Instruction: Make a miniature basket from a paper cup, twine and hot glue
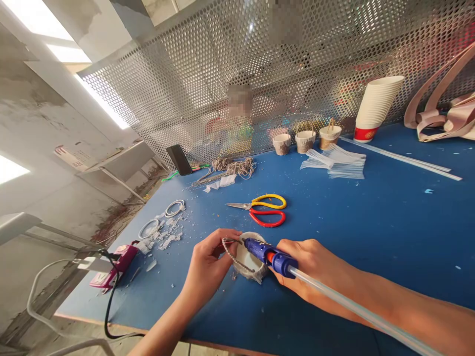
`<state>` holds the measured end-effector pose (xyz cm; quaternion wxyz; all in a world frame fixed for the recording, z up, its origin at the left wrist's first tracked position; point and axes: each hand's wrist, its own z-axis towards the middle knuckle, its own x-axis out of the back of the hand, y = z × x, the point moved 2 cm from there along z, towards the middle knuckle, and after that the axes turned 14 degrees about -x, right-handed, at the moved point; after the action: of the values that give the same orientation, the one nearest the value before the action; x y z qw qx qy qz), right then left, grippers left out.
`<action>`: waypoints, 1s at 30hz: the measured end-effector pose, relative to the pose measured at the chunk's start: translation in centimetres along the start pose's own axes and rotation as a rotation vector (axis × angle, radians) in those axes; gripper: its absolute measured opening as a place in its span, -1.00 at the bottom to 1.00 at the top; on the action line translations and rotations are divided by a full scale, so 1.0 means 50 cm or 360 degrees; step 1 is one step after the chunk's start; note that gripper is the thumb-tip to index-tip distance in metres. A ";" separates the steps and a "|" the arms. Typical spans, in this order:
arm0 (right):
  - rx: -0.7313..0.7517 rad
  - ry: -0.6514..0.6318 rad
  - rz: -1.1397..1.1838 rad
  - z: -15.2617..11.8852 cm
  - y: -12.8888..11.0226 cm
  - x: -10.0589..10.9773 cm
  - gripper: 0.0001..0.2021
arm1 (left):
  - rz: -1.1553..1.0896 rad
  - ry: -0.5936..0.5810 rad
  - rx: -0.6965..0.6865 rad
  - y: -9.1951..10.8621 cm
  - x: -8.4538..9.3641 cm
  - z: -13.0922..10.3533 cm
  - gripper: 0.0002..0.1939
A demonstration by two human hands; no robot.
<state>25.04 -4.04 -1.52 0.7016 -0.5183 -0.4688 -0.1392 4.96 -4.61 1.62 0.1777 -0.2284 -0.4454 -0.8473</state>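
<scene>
In my right hand point(309, 264) is a blue glue gun point(265, 252) with an orange trigger area, a long clear glue stick point(341, 296) running out of its back. Its nozzle points left, at the far left part of the rim of a small pale cup point(249, 269). My left hand point(211, 259) is closed at the cup's left side, its fingers pinching a twisted cord point(232, 254) that curves over the cup like a handle. Beyond the cup lie scissors point(269, 210) with one yellow and one red handle.
Three small basket-like cups point(305, 142), a bundle of white strips point(336, 160), stacked paper cups point(378, 109) and pink ribbon point(449, 121) line the back. Brown cord point(237, 167) and a phone point(179, 159) lie back left. A pink power strip point(114, 266) with cables sits at the left edge.
</scene>
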 end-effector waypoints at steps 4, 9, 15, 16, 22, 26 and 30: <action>-0.0038 -0.0048 -0.0002 0.001 -0.003 0.005 -0.94 | -0.0004 0.0001 0.0003 -0.001 0.000 -0.001 -0.91; 0.0011 0.0022 0.0006 0.000 -0.019 0.031 -0.86 | 0.0021 0.0001 -0.0001 -0.001 0.000 -0.001 -0.90; -0.0351 -0.0107 0.0413 0.001 -0.033 0.080 -0.75 | 0.0028 -0.0026 -0.0025 0.003 0.001 0.005 -0.90; -0.0326 -0.0142 0.0412 0.002 -0.035 0.086 -0.73 | 0.0028 -0.0026 -0.0021 0.003 0.001 0.006 -0.90; -0.0392 -0.0246 0.0478 0.004 -0.035 0.097 -0.73 | 0.0068 -0.0017 0.0040 0.004 0.000 0.011 -0.91; -0.0420 -0.0238 0.0490 0.002 -0.034 0.091 -0.79 | 0.0127 -0.0034 0.0063 0.006 -0.003 0.014 -0.89; -0.0466 -0.0220 0.0470 -0.001 -0.031 0.086 -0.80 | 0.0205 -0.0053 0.0028 0.005 -0.004 0.016 -0.90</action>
<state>26.28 -3.48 2.86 0.5977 -0.6861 -0.4095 -0.0656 5.43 -4.06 2.07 0.2264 -0.2691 -0.4400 -0.8263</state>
